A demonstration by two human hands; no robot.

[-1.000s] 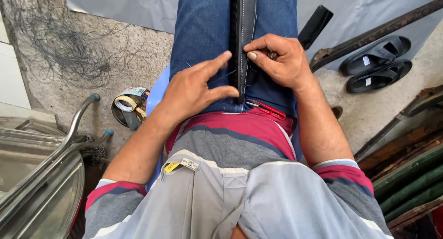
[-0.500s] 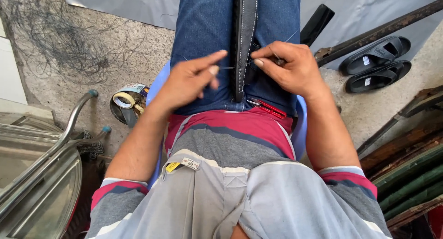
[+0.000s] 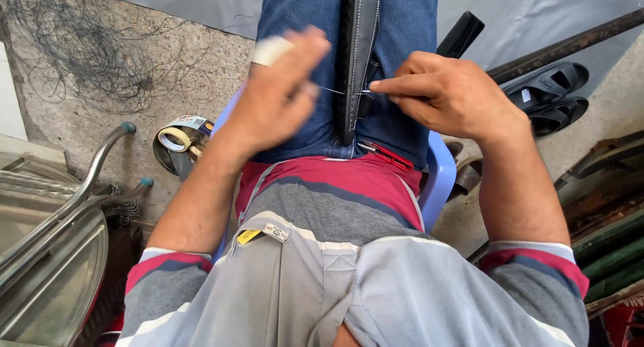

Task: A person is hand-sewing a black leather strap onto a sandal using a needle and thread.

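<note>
Right hand pinches needle against black strap.

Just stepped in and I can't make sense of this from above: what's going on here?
A seated person is hand-stitching a dark strap clamped upright between their knees, against blue jeans. The right hand pinches a needle at the strap's edge, while the left hand, blurred by motion, pulls a thin thread out to the side. A roll of tape lies on the concrete floor to the left, and black sandals sit to the right.
</note>
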